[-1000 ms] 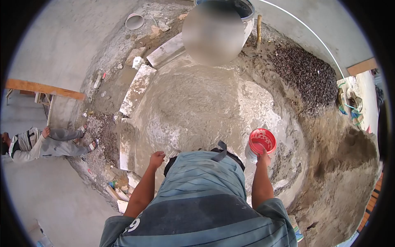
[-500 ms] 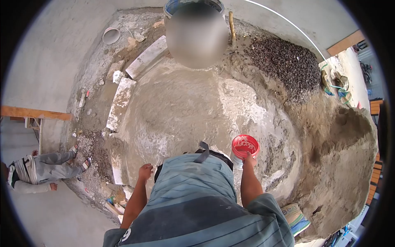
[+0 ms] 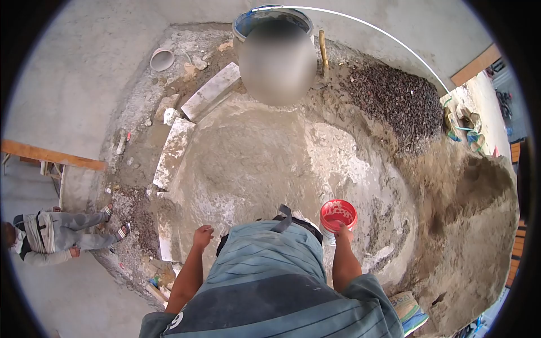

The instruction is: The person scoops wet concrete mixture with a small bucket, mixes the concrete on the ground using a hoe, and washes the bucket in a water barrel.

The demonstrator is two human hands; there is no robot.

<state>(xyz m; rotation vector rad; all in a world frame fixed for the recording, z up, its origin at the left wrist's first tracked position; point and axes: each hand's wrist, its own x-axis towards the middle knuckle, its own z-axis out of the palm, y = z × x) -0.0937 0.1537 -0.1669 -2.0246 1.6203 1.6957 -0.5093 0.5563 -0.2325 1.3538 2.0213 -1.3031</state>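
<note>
My right hand [image 3: 343,232] grips the near rim of a red bucket [image 3: 338,213], just right of my body. The bucket's inside shows greyish smears, and its outside is pale lower down. My left hand [image 3: 203,235] hangs at the left of my waist with its fingers curled; whether anything small is in them is hidden. Beneath and ahead of me spreads a wide patch of wet grey mortar [image 3: 253,152], with whitish areas on its right side.
Pale blocks [image 3: 174,152] edge the mortar on the left. A large drum [image 3: 242,28], a wooden handle [image 3: 323,50] and dark gravel [image 3: 397,104] lie ahead. Sand [image 3: 462,236] is heaped at right, near a sack [image 3: 408,312]. A person [image 3: 62,231] stands at far left.
The view has shifted, so the surroundings appear displaced to the left since the first frame. The red bucket stays in my right hand. The other person's arms have changed position.
</note>
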